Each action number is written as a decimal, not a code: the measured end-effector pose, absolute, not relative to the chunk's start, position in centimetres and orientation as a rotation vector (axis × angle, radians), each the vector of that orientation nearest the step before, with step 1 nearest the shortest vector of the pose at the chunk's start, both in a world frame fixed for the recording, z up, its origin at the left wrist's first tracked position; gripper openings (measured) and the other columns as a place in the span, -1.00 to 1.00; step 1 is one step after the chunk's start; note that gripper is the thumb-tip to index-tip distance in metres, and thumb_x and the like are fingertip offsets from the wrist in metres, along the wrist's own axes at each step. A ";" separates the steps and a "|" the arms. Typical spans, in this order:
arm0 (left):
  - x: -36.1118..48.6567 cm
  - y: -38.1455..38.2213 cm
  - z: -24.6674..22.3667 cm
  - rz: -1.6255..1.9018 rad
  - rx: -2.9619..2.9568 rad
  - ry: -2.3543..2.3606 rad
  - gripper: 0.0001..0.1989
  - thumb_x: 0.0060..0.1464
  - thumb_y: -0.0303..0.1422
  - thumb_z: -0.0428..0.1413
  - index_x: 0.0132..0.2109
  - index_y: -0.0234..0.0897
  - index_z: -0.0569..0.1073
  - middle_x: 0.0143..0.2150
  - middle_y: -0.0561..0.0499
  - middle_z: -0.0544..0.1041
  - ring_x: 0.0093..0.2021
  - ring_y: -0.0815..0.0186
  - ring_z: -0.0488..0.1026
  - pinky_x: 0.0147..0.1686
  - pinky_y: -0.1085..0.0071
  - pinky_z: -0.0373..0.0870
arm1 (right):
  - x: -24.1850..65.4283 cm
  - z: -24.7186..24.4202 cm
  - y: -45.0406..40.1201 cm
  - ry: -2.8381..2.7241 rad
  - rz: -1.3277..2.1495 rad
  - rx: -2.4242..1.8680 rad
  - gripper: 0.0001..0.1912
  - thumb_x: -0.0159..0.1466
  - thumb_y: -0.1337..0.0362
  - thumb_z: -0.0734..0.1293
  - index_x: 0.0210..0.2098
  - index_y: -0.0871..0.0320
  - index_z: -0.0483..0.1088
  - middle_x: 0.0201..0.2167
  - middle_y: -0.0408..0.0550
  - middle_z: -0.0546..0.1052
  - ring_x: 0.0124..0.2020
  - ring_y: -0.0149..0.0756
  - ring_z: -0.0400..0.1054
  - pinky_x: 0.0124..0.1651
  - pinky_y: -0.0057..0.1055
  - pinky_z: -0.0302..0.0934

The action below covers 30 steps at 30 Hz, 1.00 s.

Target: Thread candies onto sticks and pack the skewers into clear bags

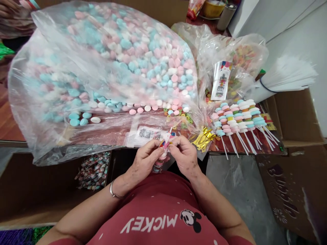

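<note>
Close to my body, at the table's front edge, both hands meet on a wrapped candy skewer (pixel 158 164) with a white stick pointing up. My left hand (pixel 146 158) pinches the gathered neck of its printed wrapper (pixel 166 143) from the left. From the right, the fingertips of my right hand (pixel 186 157) are closed on the same neck; whether a tie is between them I cannot make out. Gold twist ties (pixel 203 140) lie just right of my right hand. Beyond the hands are flat printed wrappers (pixel 148 133). Several unwrapped candy skewers (pixel 237 117) lie in a row at the right.
A large clear bag (pixel 114 61) of pink, blue and white candies covers much of the table. Behind the skewers are a wrapper stack (pixel 221 81) and bundled white sticks (pixel 288 75). Wrapped skewers (pixel 94 170) fill part of a box lower left. Another person's hand (pixel 10 20) shows top left.
</note>
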<state>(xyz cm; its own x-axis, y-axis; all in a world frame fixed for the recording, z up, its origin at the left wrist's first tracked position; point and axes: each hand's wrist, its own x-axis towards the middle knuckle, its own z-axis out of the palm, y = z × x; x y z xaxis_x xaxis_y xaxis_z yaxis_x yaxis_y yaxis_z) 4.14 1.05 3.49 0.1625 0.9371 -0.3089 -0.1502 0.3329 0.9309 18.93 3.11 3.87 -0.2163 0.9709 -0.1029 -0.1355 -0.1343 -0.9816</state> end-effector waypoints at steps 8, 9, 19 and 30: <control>4.5 0.8 3.0 0.980 0.825 1.177 -0.73 0.17 -0.12 0.13 -0.30 -0.25 0.42 -0.47 0.10 0.51 -0.50 0.41 0.40 -0.48 0.49 0.34 | 19.6 3.9 3.6 -1.335 1.617 -1.093 -0.78 0.20 0.10 0.38 -0.36 0.11 0.35 -0.48 -0.21 0.40 -0.46 -0.41 0.31 -0.36 -0.43 0.31; 4.6 0.6 2.9 0.988 0.802 1.137 -0.73 0.17 -0.11 0.13 -0.28 -0.25 0.43 -0.45 0.08 0.53 -0.48 0.39 0.44 -0.44 0.47 0.38 | 19.6 3.9 3.5 -1.331 1.607 -1.075 -0.77 0.23 0.09 0.36 -0.37 0.11 0.35 -0.50 -0.21 0.39 -0.48 -0.41 0.30 -0.39 -0.43 0.30; 2.6 2.2 4.6 0.673 0.607 0.816 -0.67 -0.04 -0.19 0.33 -0.41 -0.32 0.39 -0.58 0.05 0.52 -0.64 0.36 0.45 -0.63 0.52 0.31 | 20.9 3.6 3.8 -1.578 1.566 -0.781 -0.75 0.28 0.11 0.39 -0.13 0.09 0.40 -0.34 -0.14 0.50 -0.35 -0.38 0.42 -0.25 -0.43 0.35; 1.5 2.6 3.8 0.361 0.550 0.486 -0.50 -0.04 -0.02 0.30 -0.28 -0.47 0.53 -0.51 -0.12 0.57 -0.64 0.45 0.33 -0.66 0.54 0.14 | 21.7 5.2 3.5 -2.134 0.708 -0.593 -0.76 0.43 0.34 0.15 -0.26 0.15 0.43 -0.47 -0.10 0.50 -0.41 -0.37 0.35 -0.31 -0.47 0.31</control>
<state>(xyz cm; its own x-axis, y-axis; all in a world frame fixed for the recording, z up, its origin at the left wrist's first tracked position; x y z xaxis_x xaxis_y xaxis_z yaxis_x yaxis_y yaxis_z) 1.54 2.55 3.80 0.8268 0.4486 -0.3393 -0.1958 0.7951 0.5740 21.74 3.53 5.24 -0.5749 0.6165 0.5379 0.1728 0.7341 -0.6567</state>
